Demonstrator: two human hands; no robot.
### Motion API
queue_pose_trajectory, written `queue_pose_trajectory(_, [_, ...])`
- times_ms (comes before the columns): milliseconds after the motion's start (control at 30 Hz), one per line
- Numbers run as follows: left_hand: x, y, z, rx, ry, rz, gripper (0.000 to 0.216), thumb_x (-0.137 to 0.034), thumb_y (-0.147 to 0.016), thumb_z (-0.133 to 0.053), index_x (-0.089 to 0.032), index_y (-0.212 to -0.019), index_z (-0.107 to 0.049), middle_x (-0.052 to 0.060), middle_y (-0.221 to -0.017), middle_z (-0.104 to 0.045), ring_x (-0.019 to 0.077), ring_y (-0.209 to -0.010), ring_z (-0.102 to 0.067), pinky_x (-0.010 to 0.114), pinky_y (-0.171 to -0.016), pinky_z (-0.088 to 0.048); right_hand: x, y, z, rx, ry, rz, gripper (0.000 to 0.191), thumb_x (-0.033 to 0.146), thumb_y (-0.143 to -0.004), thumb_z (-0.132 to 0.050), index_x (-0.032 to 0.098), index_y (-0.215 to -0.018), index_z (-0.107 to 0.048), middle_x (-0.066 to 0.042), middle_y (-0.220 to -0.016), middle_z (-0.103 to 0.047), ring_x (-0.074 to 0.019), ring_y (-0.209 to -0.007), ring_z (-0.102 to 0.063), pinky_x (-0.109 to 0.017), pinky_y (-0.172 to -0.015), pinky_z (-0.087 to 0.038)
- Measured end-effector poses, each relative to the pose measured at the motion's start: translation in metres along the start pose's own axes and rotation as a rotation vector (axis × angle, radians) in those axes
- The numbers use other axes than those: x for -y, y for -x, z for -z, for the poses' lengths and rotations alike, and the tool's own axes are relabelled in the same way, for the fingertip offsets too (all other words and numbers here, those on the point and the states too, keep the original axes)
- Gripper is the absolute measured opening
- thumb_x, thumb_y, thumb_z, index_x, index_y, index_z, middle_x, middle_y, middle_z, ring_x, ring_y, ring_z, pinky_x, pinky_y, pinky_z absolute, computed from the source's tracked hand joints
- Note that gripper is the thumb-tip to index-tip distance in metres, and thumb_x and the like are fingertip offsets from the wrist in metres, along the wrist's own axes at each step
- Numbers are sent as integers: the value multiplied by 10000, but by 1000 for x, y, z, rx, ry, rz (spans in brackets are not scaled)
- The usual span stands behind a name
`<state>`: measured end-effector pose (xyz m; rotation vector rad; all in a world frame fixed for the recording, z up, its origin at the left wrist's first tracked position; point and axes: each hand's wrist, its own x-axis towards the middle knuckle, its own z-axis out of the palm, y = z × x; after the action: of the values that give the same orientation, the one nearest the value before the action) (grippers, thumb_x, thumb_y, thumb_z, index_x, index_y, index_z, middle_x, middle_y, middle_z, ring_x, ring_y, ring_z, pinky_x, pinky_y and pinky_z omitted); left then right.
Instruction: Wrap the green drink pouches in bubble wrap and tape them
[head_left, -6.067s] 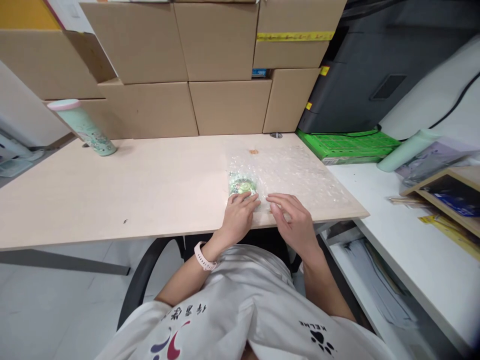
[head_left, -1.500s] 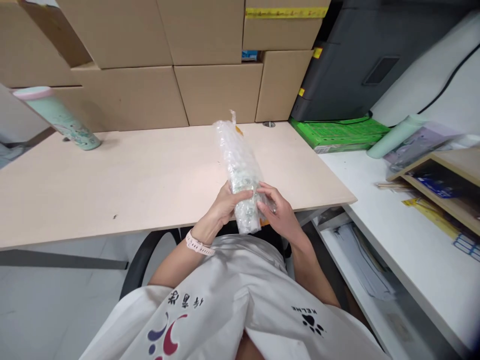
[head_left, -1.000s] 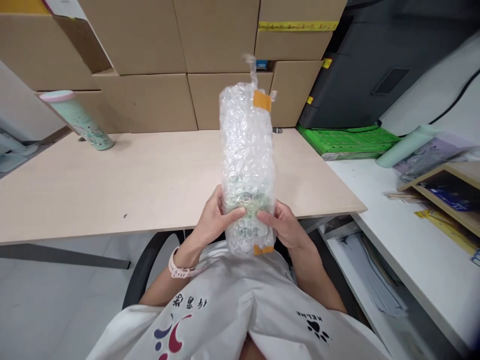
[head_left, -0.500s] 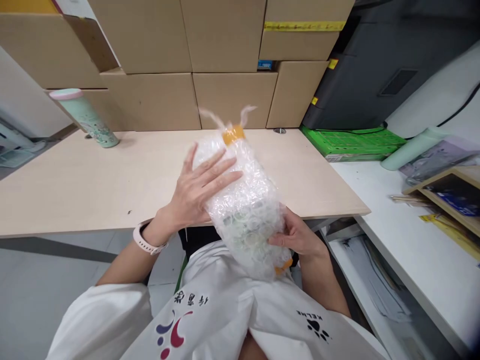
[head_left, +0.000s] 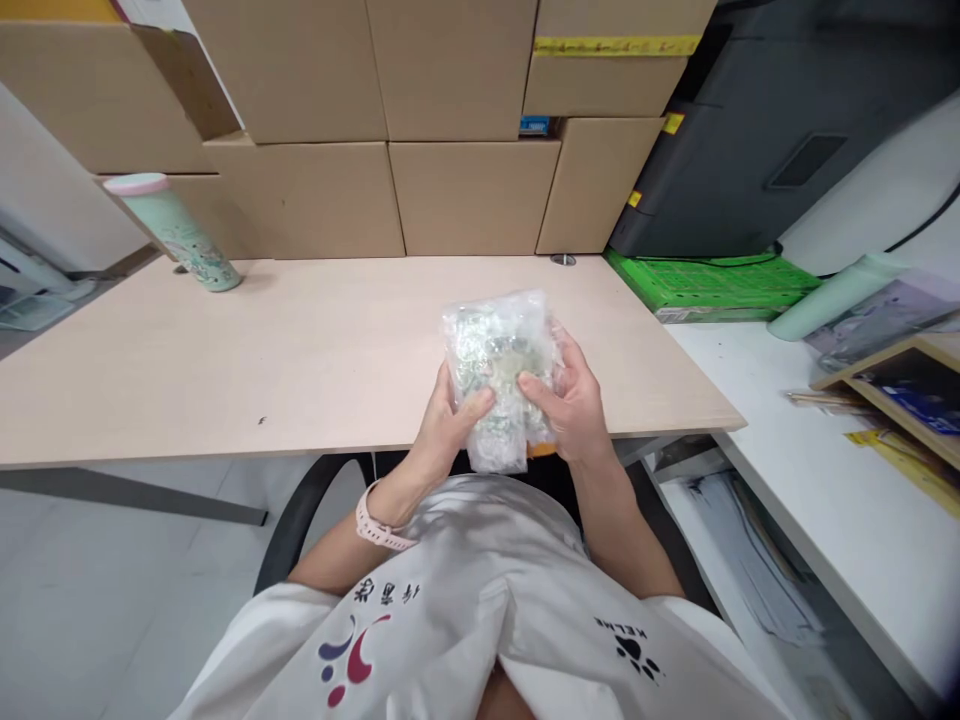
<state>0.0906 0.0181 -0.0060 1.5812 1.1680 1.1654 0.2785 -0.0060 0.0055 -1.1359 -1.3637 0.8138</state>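
Note:
A bubble-wrapped package is held between my two hands, just above the desk's front edge. Something greenish shows through the clear wrap, but its kind cannot be made out. My left hand grips the lower left side, thumb on the front face. On the right side my right hand is wrapped round it, thumb also pressed on the front. A bit of orange tape shows at the bottom. The fingers behind the package are hidden.
Cardboard boxes are stacked along the back of the wooden desk. A mint tumbler stands at the back left. Toward the right are a green box, a dark grey case and a white side table.
The package has turned and now looks shorter, with its orange tape at the bottom. My left hand has moved from its upper face to its lower left side.

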Motion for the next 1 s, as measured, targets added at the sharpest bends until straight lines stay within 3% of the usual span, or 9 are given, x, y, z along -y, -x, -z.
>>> queue_pose_trajectory(67, [8,-8,1,-118,-134,-35,836,-515,-759,-790,-231,-1483,-484,159,-1280,-676,452,-1446,-385,669,-1187,-244,-12,-15,-6,27,205,90,675,541,-859,-687,390,-1480,-469,0,-1610,-377,-357,-1552,-175,-605,-1272,-188])
queue_pose_trajectory(133, [10,-11,3,-198,-242,-153,852,-509,-769,-785,-252,-1507,-447,149,-1541,-477,430,-1545,-167,633,-1252,-38,-23,-22,-10,144,328,170,548,531,-921,-605,390,-1444,-522,22,-1613,-380,-331,-1562,-158,-594,-1287,-122])
queue_pose_trajectory(233, [10,-8,1,-70,-397,-327,761,-485,-858,-696,-286,-1528,-396,78,-1671,-268,339,-1580,-85,546,-1266,98,-35,-22,-13,273,392,220,505,522,-988,-490,378,-1472,-497,35,-1609,-395,-308,-1555,-201,-578,-1292,-88])
queue_pose_trajectory(300, [12,-2,-4,87,-458,-352,717,-455,-904,-638,-258,-1539,-368,104,-1659,-291,330,-1571,-154,573,-1255,95,-40,-20,-13,282,431,232,515,509,-1003,-464,370,-1499,-462,36,-1626,-364,-306,-1555,-204,-581,-1288,-72])
queue_pose_trajectory(367, [17,3,-9,146,-496,-350,723,-439,-907,-627,-217,-1542,-362,144,-1644,-313,351,-1557,-198,615,-1244,62,-42,-17,-13,280,478,246,515,484,-1017,-440,366,-1518,-434,31,-1640,-335,-304,-1555,-203,-592,-1281,-71])
queue_pose_trajectory(667, [26,7,-5,128,-635,-404,706,-488,-935,-580,-282,-1563,-333,116,-1663,-272,337,-1557,-207,635,-1228,-160,-50,-11,-5,207,571,248,583,481,-1042,-327,365,-1604,-217,-2,-1693,-198,-263,-1573,-129,-591,-1252,-165])
queue_pose_trajectory(867, [23,7,-5,193,-766,-386,597,-484,-984,-499,-278,-1534,-392,134,-1684,-206,364,-1565,-157,655,-1192,-217,-49,-8,-3,281,647,236,543,491,-1048,-275,360,-1574,-313,1,-1672,-273,-255,-1573,-135,-597,-1247,-123])
queue_pose_trajectory(933, [22,9,-2,199,-726,-385,618,-493,-988,-484,-260,-1547,-362,137,-1695,-161,350,-1575,-107,624,-1207,-211,-49,-7,-2,216,605,240,545,508,-1040,-294,365,-1564,-331,-5,-1655,-317,-254,-1563,-183,-588,-1243,-156])
queue_pose_trajectory(1000, [22,13,2,93,-608,-374,638,-508,-976,-498,-262,-1547,-351,128,-1698,-151,337,-1577,-102,595,-1223,-201,-51,-4,1,68,533,236,533,531,-1030,-309,373,-1533,-388,-19,-1604,-408,-259,-1534,-266,-583,-1227,-211])
